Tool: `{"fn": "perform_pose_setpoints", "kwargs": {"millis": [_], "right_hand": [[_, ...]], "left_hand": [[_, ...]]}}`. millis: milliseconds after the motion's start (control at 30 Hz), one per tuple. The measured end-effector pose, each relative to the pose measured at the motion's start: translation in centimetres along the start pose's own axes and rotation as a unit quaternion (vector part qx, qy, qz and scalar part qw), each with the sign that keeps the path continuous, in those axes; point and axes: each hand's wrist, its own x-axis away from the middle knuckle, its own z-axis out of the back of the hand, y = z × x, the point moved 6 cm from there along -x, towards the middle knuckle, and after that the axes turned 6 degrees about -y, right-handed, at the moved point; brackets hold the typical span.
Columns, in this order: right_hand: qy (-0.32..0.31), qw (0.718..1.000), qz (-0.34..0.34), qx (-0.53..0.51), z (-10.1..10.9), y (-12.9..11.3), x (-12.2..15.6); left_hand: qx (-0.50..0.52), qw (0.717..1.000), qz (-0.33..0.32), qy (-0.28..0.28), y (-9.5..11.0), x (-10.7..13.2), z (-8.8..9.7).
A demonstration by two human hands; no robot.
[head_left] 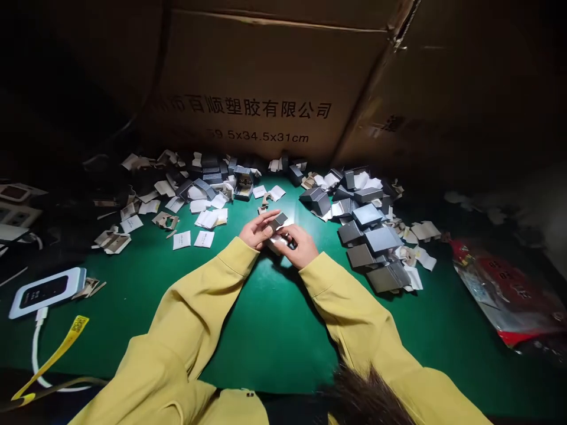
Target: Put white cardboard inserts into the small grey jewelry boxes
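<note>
Left hand fingertips closed on a small grey box, cube-like, matte card, tilted on one corner. Right hand curled tight around a white piece, glossy and flat, just under the box and touching it. Exact shape of the piece can't be told, fingers cover most of it. Both hands meet just above the green mat, mid-table, slightly towards the far side. Mat is smooth and felt-like. Two yellow sleeves, soft fabric, run back to the wearer.

Right of the hands: heap of grey boxes, lids on, square and flat-topped. About seven countable at the front, more behind too jumbled to count, with white paper scraps mixed in.

Left and far side: scattered pile of open grey boxes, white cards and folded card inserts, too many to count. Two white square cards lie side by side nearer the hands.

One large brown corrugated carton stands behind, with black print on its face. Far left: one white device, rounded with a dark screen, one white cable and one yellow tag. Far right: one crinkled plastic bag, red and clear
</note>
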Motion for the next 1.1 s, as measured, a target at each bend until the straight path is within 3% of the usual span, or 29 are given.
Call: {"fn": "perform_pose_setpoints", "kwargs": {"millis": [200,367,700,933,1100], "right_hand": [[-0.016,0.997,0.069,0.033,-0.3,0.0,0.2],[-0.036,0.995,0.079,0.042,-1.2,-0.3,0.6],[0.024,0.995,0.072,0.069,-1.3,-0.3,0.3],[0.049,0.991,0.085,0.091,-0.8,-0.5,0.4],[0.077,0.987,0.094,0.102,-0.5,-0.8,0.7]], "left_hand": [[-0.015,1.000,-0.009,-0.011,0.2,0.0,0.1],[0.009,1.000,-0.006,-0.010,-0.3,0.3,-0.3],[0.036,0.999,-0.018,-0.003,-1.6,-0.4,-0.2],[0.034,0.999,0.010,-0.018,-1.6,-0.4,-0.2],[0.054,0.998,0.021,-0.001,-2.8,-0.8,0.4]]}}
